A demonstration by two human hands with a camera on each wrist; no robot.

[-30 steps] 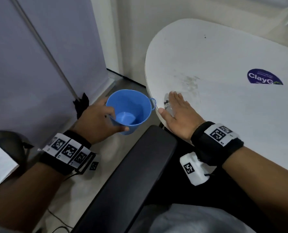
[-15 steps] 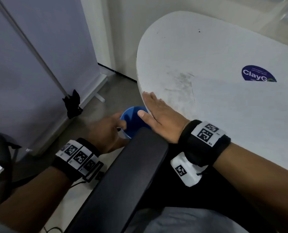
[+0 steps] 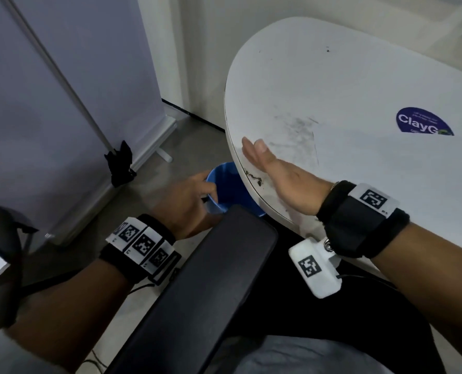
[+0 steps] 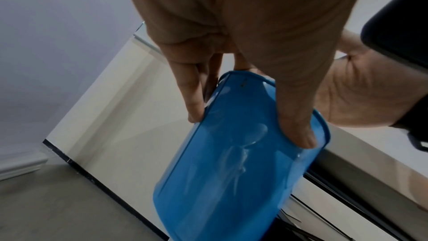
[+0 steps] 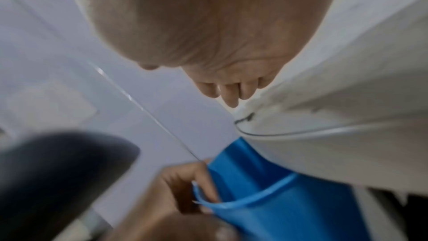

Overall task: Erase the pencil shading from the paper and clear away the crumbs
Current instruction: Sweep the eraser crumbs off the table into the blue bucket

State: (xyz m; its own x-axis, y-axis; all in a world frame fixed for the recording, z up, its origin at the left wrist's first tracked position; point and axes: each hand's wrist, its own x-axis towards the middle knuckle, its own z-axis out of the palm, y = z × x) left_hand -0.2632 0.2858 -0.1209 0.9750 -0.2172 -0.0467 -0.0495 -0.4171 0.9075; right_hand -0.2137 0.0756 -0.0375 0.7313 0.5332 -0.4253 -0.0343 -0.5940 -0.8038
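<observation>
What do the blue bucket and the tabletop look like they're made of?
Blue bucket: looks like thin moulded plastic, glossy and slightly translucent, with light streaks on its wall and a rolled rim. Tabletop: a smooth white matt surface, probably laminate over board; a dark line runs along its rounded edge, and grey smudges mark it.

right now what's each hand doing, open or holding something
Left hand: holding the blue bucket by its rim, just below the table edge.
Right hand: open, fingers straight, edge-on on the table beside the dark crumbs.
</observation>
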